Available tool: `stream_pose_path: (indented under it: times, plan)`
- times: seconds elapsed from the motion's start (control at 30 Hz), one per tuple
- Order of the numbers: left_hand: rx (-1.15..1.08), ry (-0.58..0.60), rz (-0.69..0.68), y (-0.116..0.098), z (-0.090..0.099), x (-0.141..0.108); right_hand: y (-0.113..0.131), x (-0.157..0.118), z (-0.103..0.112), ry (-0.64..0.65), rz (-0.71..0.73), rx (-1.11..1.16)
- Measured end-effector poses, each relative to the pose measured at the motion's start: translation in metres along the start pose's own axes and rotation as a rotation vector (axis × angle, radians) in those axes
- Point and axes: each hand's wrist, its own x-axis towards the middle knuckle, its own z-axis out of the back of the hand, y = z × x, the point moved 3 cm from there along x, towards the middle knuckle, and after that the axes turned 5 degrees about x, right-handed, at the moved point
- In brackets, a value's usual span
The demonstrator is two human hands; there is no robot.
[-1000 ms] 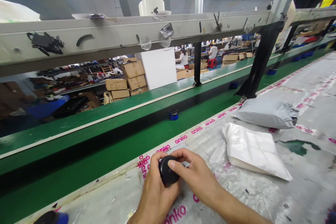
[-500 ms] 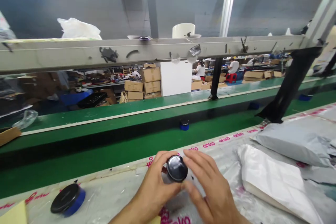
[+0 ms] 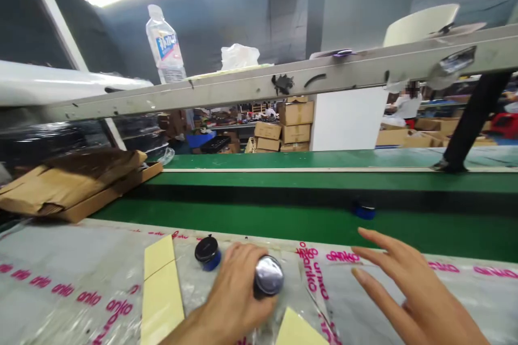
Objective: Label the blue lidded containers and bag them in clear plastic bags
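A small round jar with a shiny black lid (image 3: 269, 276) is in my left hand (image 3: 237, 291), whose fingers and thumb wrap its left side. My right hand (image 3: 408, 285) is away to the right with its fingers spread and nothing in them. Just left of my left hand, a blue jar with a black lid (image 3: 208, 252) rests on the plastic-covered table (image 3: 81, 264). Another blue jar (image 3: 365, 208) is on the green conveyor belt (image 3: 259, 221), beyond my right hand.
Yellow card strips (image 3: 162, 291) lie on the table at left, and a yellow piece (image 3: 299, 329) at the near edge. Brown packaging (image 3: 73, 183) is at far left. A bottle (image 3: 165, 48) stands on the overhead rail (image 3: 226, 86). A person (image 3: 408, 105) is far behind.
The view has swung left. My right hand has come off the jar and opened to the right, while my left hand still holds it. The bottle and brown packaging have come into view.
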Motion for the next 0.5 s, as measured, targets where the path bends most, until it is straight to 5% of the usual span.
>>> stream_pose_path:
  times: [0.13,0.27,0.37,0.5]
  plan:
    - [0.305,-0.089,-0.159,0.053,0.024,-0.001,-0.053,0.048,-0.010,0.066,-0.202,-0.121]
    - [0.455,-0.189,-0.207,0.094,0.025,0.005,-0.123,0.083,-0.016,0.143,-0.411,-0.269]
    - [0.479,-0.158,-0.137,0.106,0.017,0.002,-0.156,0.088,-0.030,0.179,-0.518,-0.289]
    - [0.462,-0.058,-0.059,0.102,0.017,-0.003,-0.167,0.085,-0.053,0.196,-0.604,-0.245]
